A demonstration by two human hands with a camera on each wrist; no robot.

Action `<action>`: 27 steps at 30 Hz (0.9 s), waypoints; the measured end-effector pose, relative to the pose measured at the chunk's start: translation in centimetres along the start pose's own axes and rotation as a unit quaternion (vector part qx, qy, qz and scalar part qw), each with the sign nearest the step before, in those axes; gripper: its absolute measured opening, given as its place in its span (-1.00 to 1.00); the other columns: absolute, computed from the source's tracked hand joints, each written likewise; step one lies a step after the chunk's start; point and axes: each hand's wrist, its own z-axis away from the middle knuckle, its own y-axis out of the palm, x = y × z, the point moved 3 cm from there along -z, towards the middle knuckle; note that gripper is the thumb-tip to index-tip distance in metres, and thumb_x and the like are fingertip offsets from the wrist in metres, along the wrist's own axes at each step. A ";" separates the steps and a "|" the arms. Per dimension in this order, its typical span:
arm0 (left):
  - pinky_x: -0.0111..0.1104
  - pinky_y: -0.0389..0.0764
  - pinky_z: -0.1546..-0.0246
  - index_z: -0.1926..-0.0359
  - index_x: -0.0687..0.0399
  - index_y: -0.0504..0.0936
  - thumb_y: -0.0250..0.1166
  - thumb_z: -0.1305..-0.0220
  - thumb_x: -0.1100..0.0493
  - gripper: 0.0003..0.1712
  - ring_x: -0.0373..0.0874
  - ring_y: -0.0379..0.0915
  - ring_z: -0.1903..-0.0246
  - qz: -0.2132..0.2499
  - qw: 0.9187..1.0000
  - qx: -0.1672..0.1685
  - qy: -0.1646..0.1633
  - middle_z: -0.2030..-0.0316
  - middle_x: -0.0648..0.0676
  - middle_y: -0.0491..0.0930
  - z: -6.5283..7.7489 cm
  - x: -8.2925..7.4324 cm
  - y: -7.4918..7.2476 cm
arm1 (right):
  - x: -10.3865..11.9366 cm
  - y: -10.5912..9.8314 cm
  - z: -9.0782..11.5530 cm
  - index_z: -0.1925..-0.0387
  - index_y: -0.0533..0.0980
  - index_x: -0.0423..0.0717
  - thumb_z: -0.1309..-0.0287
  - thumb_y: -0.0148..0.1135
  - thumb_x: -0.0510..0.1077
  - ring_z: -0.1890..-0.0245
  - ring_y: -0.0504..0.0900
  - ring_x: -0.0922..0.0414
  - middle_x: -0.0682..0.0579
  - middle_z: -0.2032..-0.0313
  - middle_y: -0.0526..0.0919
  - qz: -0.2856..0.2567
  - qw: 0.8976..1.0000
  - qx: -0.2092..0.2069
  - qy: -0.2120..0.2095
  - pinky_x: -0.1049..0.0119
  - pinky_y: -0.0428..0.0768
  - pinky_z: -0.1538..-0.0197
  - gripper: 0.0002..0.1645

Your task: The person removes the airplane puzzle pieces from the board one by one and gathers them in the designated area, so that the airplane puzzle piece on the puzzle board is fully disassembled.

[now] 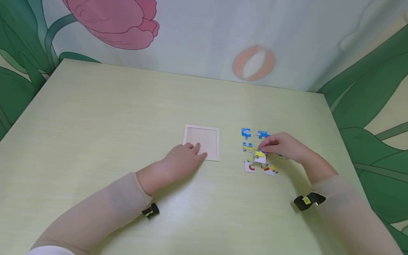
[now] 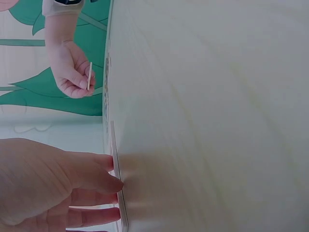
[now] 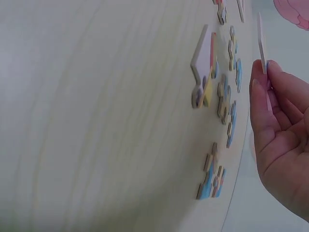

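Observation:
A shallow square wooden puzzle tray with a raised rim lies flat near the middle of the table. My left hand rests on its near left part, fingers spread over the base; the left wrist view has the thumb at the tray's edge. To the right, my right hand pinches a yellow and white jigsaw piece between thumb and fingers. That piece is held up on edge over the loose ones, as the right wrist view shows its thin side.
Several jigsaw pieces lie in loose rows right of the tray, among them a blue one at the back and a white one with a red curve in front. Part of the group is hidden under my right hand. A printed curtain hangs behind the table.

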 end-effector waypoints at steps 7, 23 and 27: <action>-0.17 0.56 0.17 -0.30 -0.02 0.36 -0.01 -0.38 0.27 -0.52 0.12 0.34 -0.13 0.003 1.000 0.006 -0.001 -0.25 0.23 0.31 0.0 0.0 -0.1 | -1.5 -0.4 1.1 0.14 0.60 -0.21 -0.19 0.21 -0.15 0.16 0.56 0.05 -0.05 0.15 0.64 -0.020 1.000 -0.004 0.012 0.31 0.55 0.10 -0.74; -0.19 0.57 0.17 -0.31 -0.01 0.35 0.00 -0.38 0.29 -0.51 0.12 0.34 -0.12 -0.002 1.000 0.007 0.002 -0.25 0.24 0.31 0.0 -0.1 -0.1 | -4.4 -1.7 3.9 0.12 0.58 -0.25 -0.17 0.23 -0.09 0.17 0.59 0.07 -0.10 0.11 0.63 -0.034 0.998 -0.022 0.039 0.31 0.57 0.12 -0.67; -0.19 0.57 0.16 -0.30 -0.01 0.35 0.00 -0.38 0.29 -0.51 0.12 0.34 -0.12 -0.004 1.000 0.005 0.003 -0.25 0.25 0.31 0.0 -0.1 -0.2 | -4.9 -1.7 4.4 0.13 0.58 -0.25 -0.19 0.22 -0.10 0.18 0.58 0.07 -0.11 0.11 0.63 -0.034 0.999 -0.023 0.033 0.32 0.57 0.13 -0.69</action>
